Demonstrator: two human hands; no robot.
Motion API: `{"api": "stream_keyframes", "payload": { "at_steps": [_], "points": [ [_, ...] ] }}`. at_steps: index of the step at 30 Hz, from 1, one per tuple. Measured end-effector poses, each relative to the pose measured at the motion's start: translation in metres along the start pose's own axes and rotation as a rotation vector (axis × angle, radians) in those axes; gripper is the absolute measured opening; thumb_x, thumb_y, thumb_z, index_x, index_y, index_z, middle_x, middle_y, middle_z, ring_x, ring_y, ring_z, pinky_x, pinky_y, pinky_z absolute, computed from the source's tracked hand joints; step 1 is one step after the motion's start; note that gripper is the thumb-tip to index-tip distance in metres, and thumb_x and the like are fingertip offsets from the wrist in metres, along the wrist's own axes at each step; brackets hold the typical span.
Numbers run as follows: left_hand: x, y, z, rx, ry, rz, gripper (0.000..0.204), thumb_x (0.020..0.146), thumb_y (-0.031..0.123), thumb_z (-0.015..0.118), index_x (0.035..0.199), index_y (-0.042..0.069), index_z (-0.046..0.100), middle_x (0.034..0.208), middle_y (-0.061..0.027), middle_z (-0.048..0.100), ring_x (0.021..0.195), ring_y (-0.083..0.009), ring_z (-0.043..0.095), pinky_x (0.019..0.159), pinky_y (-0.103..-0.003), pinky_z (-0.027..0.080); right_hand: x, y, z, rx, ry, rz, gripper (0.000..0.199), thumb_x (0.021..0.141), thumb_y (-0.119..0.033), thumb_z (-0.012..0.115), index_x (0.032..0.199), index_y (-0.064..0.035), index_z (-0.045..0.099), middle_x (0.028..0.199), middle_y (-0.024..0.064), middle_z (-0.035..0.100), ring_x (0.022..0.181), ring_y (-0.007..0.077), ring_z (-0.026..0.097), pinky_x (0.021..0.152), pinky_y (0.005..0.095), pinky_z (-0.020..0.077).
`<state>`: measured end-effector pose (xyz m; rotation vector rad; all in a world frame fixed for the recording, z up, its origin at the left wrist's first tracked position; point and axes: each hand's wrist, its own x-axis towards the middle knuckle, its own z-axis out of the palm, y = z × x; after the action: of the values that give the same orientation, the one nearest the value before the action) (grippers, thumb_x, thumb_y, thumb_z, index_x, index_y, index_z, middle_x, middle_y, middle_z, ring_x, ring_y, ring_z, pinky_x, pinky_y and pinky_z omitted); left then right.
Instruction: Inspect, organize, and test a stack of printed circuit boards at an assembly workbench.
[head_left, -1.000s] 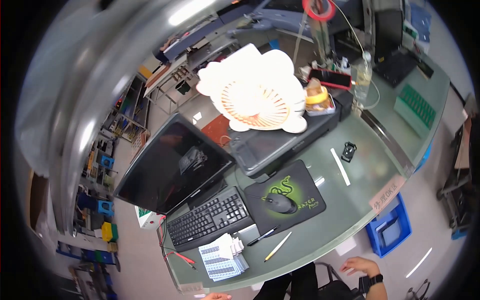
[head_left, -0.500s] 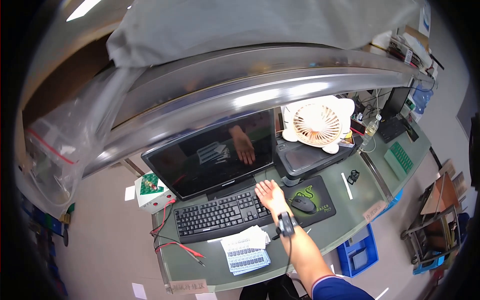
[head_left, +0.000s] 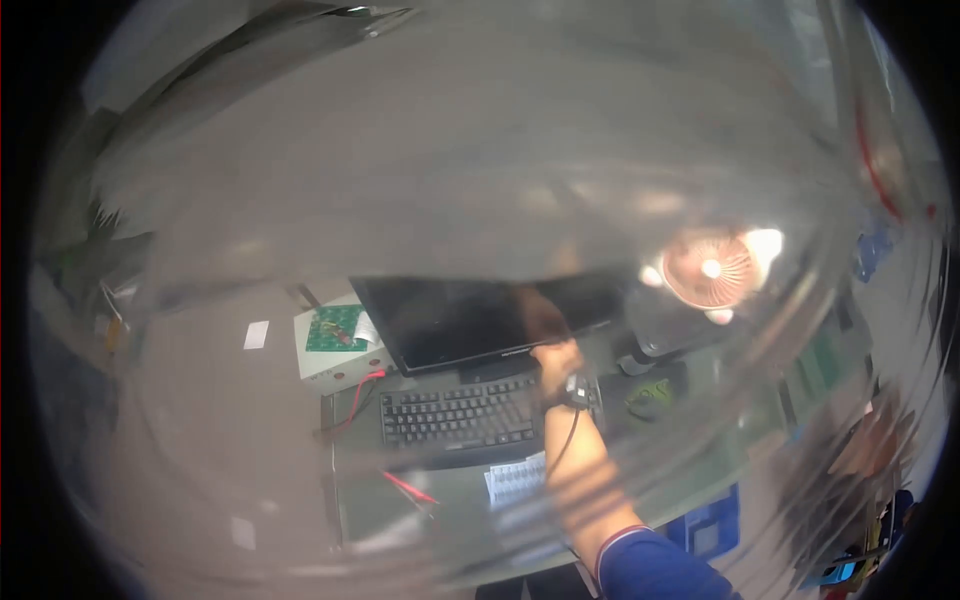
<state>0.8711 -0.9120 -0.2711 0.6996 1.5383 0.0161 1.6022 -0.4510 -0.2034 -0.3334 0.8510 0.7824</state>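
- Extends one right hand [head_left: 560, 362] over the right end of one black keyboard [head_left: 460, 408], just beside the lower edge of one dark monitor [head_left: 450, 325]; cannot tell from the blur whether touching either
- Seems to bend the fingers inward, but cannot tell whether the grip is apart, together or clamped on anything
- Wears one dark device [head_left: 577, 392] with a cord at the wrist and one blue sleeve [head_left: 660, 570]
- Looks through one sheet of clear, wrinkled plastic [head_left: 400, 150], veiling most of the view, with one red line near the right rim
- Counts one lit fan [head_left: 715, 270] on one dark machine [head_left: 690, 325], right of the monitor, and one black mouse pad [head_left: 665, 397] with a green mark below
- Counts one pale box [head_left: 340, 375] left of the monitor, with one green circuit board [head_left: 330, 330] on top
- Finds one red probe [head_left: 410, 488] near the left edge of the green bench [head_left: 690, 445], and printed paper [head_left: 515, 484] close by the forearm
- Leaves a strip of bench between keyboard and curved front edge, narrowed by probe, paper and forearm
- Sees one blue bin [head_left: 718, 520] below the front edge, to the right
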Motion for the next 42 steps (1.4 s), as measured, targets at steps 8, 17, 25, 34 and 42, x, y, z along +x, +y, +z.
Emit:
{"api": "stream_keyframes", "payload": {
  "at_steps": [8, 17, 25, 34, 42],
  "points": [
    [0.022, 0.024, -0.001, -0.017, 0.024, 0.03, 0.033, 0.099, 0.036, 0.055, 0.114, 0.008, 0.06, 0.103, -0.0079, 0.068, 0.096, -0.0203, 0.067, 0.077, -0.035, 0.053, 0.059, -0.009, -0.017, 0.092, 0.14, -0.022, 0.035, 0.101, -0.047, 0.044, 0.115, -0.0171, 0.058, 0.114, -0.0033, 0.06, 0.108, 0.0104, 0.054, 0.099, 0.0333, 0.041],
    [-0.001, 0.07, 0.026, 0.042, 0.001, 0.045, 0.031, 0.099, 0.033, 0.053, 0.116, 0.007, 0.059, 0.107, -0.0089, 0.067, 0.097, -0.0209, 0.067, 0.076, -0.035, 0.054, -0.045, -0.039, -0.015, -0.255, -0.351, 0.118, 0.063, 0.102, -0.052, 0.041, 0.149, -0.0104, 0.035, 0.157, 0.0068, 0.036, 0.144, 0.0258, 0.032, 0.118, 0.0459, 0.0198],
    [0.009, 0.106, 0.057, 0.083, 0.015, 0.081, 0.033, 0.099, 0.034, 0.054, 0.114, 0.006, 0.061, 0.105, -0.0096, 0.068, 0.095, -0.0205, 0.067, 0.073, -0.033, 0.054, -0.155, -0.268, 0.032, -0.893, -0.345, -0.911, 0.068, 0.087, -0.01, 0.066, 0.146, -0.0037, 0.033, 0.146, 0.0156, 0.041, 0.134, 0.027, 0.042, 0.11, 0.0413, 0.037],
    [0.006, 0.14, 0.138, 0.143, 0.046, 0.196, 0.041, 0.098, 0.037, 0.056, 0.12, 0.003, 0.063, 0.104, -0.0102, 0.07, 0.095, -0.0205, 0.068, 0.076, -0.033, 0.053, -0.089, -0.389, 0.104, -1.437, -0.499, -1.038, 0.063, 0.075, -0.004, 0.076, 0.131, 0.0033, 0.048, 0.125, 0.0134, 0.061, 0.114, 0.0214, 0.058, 0.1, 0.033, 0.044],
    [-0.009, 0.129, 0.166, 0.18, 0.064, 0.2, 0.045, 0.098, 0.043, 0.055, 0.118, 0.005, 0.064, 0.101, -0.0101, 0.071, 0.094, -0.0195, 0.067, 0.076, -0.033, 0.053, -0.071, -0.373, 0.077, -1.481, -0.421, -1.333, 0.057, 0.069, -0.012, 0.083, 0.118, 0.0013, 0.056, 0.117, 0.0191, 0.064, 0.109, 0.0305, 0.063, 0.095, 0.0386, 0.0483]
  ]
}}
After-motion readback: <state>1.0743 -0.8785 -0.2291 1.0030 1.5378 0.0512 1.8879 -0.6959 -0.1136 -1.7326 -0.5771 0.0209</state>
